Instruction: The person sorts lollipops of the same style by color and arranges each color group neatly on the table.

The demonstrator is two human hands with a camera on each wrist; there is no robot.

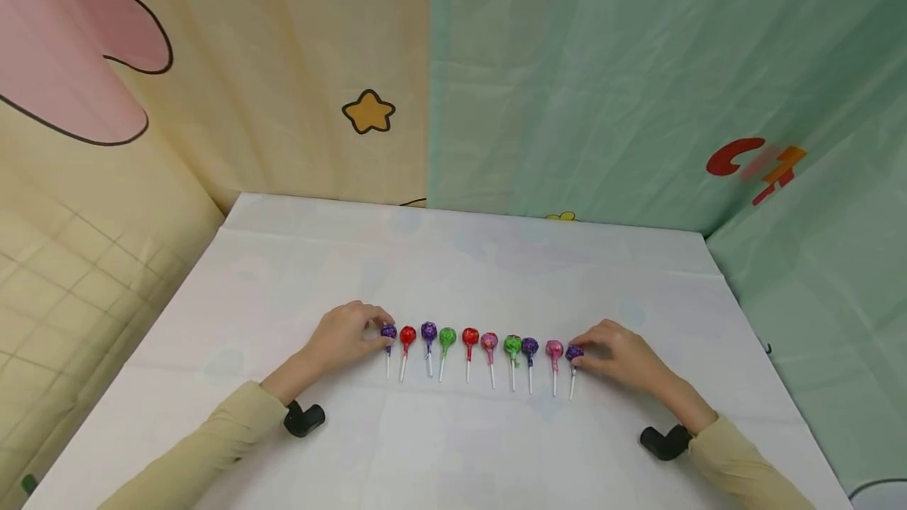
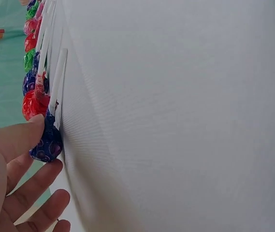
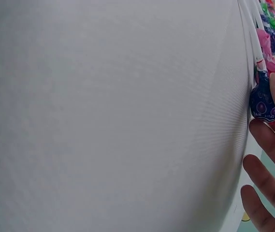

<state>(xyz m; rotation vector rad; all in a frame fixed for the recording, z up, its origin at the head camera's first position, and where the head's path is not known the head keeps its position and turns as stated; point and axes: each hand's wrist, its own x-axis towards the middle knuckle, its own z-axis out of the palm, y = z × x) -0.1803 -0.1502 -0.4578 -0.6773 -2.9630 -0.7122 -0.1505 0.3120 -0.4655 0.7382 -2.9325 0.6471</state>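
Several wrapped lollipops lie in a row across the table, white sticks toward me. My left hand (image 1: 349, 339) pinches the purple lollipop (image 1: 387, 331) at the row's left end; in the left wrist view the thumb presses on its dark wrapper (image 2: 48, 144). Beside it lies a red lollipop (image 1: 407, 335). At the right end, my right hand (image 1: 620, 352) has thumb and finger around another purple lollipop (image 1: 575, 352), its head also showing in the right wrist view (image 3: 263, 104). A pink lollipop (image 1: 554, 349) is its neighbour. Green, red, pink and purple ones fill the middle.
A white cloth (image 1: 453, 447) covers the table. Curtains, yellow (image 1: 298, 101) on the left and green (image 1: 581, 101) on the right, hang behind it. Black devices (image 1: 305, 420) sit at both wrists, close above the cloth.
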